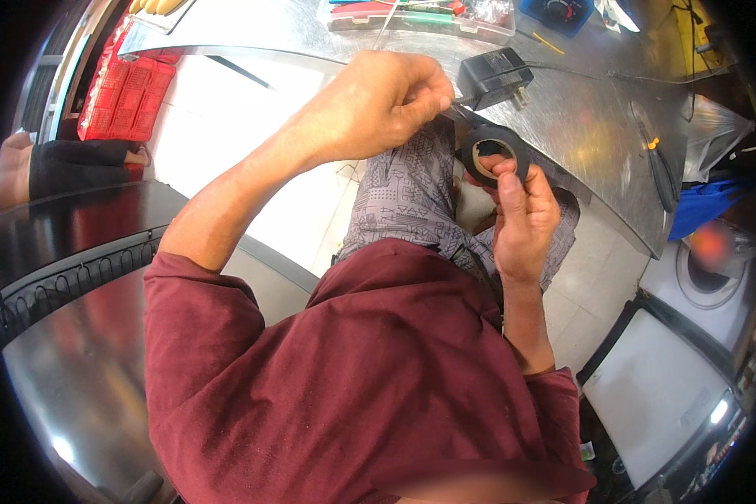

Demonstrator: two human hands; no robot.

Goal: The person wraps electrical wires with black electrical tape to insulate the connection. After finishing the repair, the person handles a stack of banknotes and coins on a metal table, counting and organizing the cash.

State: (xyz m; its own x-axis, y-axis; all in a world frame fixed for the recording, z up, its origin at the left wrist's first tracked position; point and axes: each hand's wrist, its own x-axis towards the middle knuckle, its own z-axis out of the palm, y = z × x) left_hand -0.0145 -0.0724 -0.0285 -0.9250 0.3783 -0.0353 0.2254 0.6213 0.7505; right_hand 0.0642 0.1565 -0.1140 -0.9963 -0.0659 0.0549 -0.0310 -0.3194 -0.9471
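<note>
My right hand [525, 210] holds a roll of black electrical tape [479, 176], fingers through its ring and thumb against the near side. To its upper left, my left hand [403, 92] is closed in a pinch. A short dark strip runs from those fingertips toward the roll and looks like the tape's loose end. Just beyond the roll, a black power adapter [489, 80] lies on the metal table, its prongs facing me and its cable running right. A thin pale line rises behind my left hand; its lower end is hidden.
The metal table [596, 126] curves around my knees. On it are a clear plastic case [420, 25] of tools, a blue box with a knob [556, 13] and dark-handled pliers [662, 168]. Red crates [126, 92] stand far left, near another person's arm [76, 168]. White appliances [664, 395] stand right.
</note>
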